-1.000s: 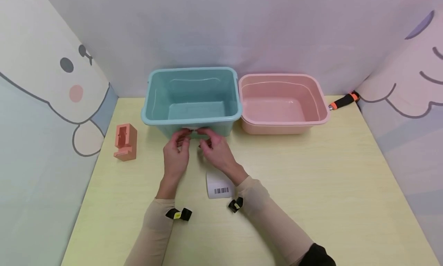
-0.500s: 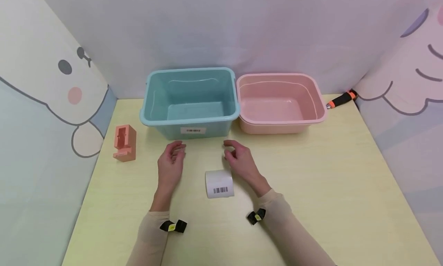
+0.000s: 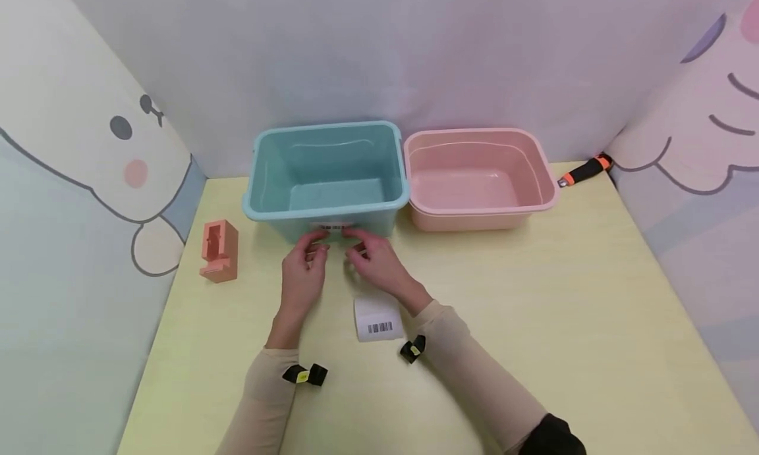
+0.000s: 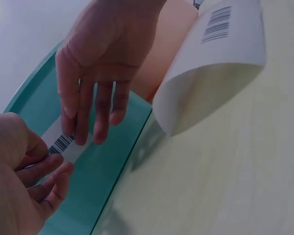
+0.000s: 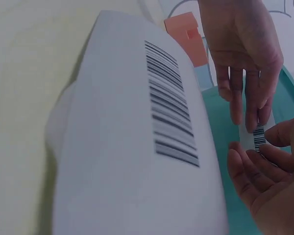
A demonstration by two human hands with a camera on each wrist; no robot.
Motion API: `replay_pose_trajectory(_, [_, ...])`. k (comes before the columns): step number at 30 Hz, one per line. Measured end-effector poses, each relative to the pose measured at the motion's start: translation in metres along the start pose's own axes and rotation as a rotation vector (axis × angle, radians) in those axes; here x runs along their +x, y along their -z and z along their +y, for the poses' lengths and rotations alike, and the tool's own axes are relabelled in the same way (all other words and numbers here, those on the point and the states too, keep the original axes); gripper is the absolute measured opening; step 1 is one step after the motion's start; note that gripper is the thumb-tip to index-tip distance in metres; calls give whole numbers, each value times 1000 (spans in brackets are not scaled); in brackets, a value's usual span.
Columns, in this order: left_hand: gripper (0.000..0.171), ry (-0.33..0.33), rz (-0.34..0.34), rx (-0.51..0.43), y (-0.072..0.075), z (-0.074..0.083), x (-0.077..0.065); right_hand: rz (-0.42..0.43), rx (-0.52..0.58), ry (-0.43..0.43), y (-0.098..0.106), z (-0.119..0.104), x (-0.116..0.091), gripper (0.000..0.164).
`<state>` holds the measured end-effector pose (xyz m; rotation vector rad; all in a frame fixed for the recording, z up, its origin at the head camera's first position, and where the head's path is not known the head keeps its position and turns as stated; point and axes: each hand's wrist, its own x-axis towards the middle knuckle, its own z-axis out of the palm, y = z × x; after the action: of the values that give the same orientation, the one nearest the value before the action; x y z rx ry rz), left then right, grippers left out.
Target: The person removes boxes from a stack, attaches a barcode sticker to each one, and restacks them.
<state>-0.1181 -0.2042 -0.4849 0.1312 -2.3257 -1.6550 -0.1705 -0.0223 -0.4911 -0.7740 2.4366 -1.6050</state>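
On the front wall of the teal bin (image 3: 326, 213) sits a white barcode label (image 3: 333, 227), and both hands meet there. The left hand (image 3: 302, 274) reaches to the left end of the bin's label, its fingertips touching it; the fingers are loose and nearly straight, grasping nothing. The right hand (image 3: 379, 265) touches the label's right end, its fingers likewise extended and relaxed, with nothing in their grip. In front of the bin, on the pale yellow table (image 3: 534, 310), lies a curled white paper (image 3: 378, 317) printed with a barcode. Just right of the bin stands a pink bin (image 3: 483, 211); well to its right, beyond that, lies a black-and-orange tool handle (image 3: 586, 170). Left of the teal bin, apart from it, stands a salmon-coloured block (image 3: 230, 251) with a hollow in it.
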Motion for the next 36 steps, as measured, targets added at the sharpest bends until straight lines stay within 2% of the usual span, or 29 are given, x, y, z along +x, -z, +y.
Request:
replay_pose_trajectory(6, [28, 35, 33, 6, 4, 1, 5, 84, 18, -29, 0, 2, -1, 42])
replay_pose_trajectory(13, [26, 3, 24, -15, -2, -2, 10, 59, 29, -15, 0, -1, 3, 41])
replay_pose_trajectory(18, [25, 19, 27, 19, 2, -5, 6, 94, 8, -76, 9, 7, -8, 41])
replay_pose_trajectory(22, [26, 48, -14, 62, 7, -12, -8, 113, 5, -162, 21, 19, -26, 40])
replay_pose_trajectory(27, [27, 125, -104, 98, 7, -18, -35, 121, -38, -245, 36, 29, -53, 36])
replay_pose_trajectory(36, [20, 251, -215, 246, 0, -7, -84, 72, -170, -336, 46, 26, -105, 21])
